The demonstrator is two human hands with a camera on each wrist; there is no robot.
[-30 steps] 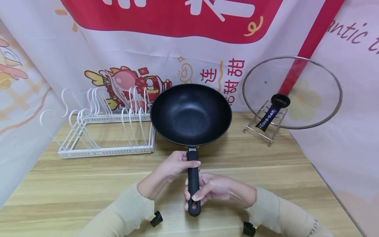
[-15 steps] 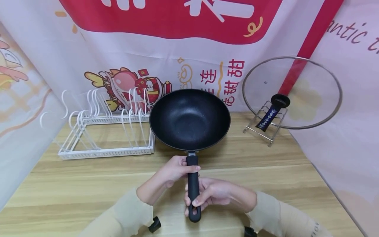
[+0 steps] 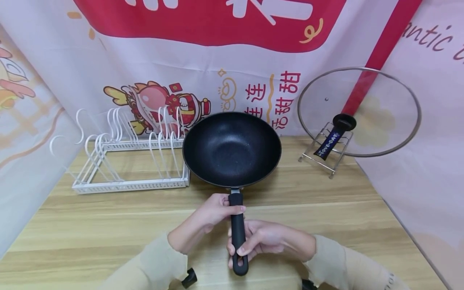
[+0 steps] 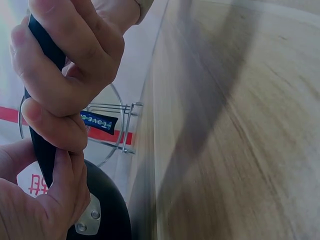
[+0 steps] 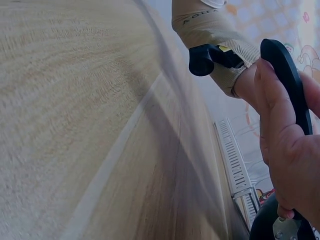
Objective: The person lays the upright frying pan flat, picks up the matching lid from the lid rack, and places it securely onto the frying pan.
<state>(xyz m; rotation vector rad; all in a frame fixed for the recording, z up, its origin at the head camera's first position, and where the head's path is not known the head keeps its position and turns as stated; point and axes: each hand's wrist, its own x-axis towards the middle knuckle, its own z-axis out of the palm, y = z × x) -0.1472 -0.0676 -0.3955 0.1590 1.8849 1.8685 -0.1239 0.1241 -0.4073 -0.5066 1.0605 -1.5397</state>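
A black wok [image 3: 232,149] is held up off the wooden table, its dark inside facing the head camera and its long black handle [image 3: 237,229] pointing toward the person. The left hand [image 3: 214,209] grips the upper handle near the pan, thumb across the front. Lower down, the right hand [image 3: 262,241] grips the handle near its hanging hole, thumb on top. In the left wrist view both hands wrap the handle [image 4: 47,160], and a metal bracket with rivets [image 4: 89,220] joins it to the wok. The right wrist view shows the handle's end [image 5: 280,65] above the fingers.
A white rack [image 3: 130,185] with upright curved hooks stands left of the wok. At the right a glass lid [image 3: 377,117] leans on a small wire stand [image 3: 333,161], its knob bearing a dark blue tag. A printed cloth [image 3: 203,56] hangs behind the table [image 3: 108,229].
The wok and both hands have moved down in the head view, toward the person, with the wok's rim lower against the cloth. Both grips on the handle are unchanged.
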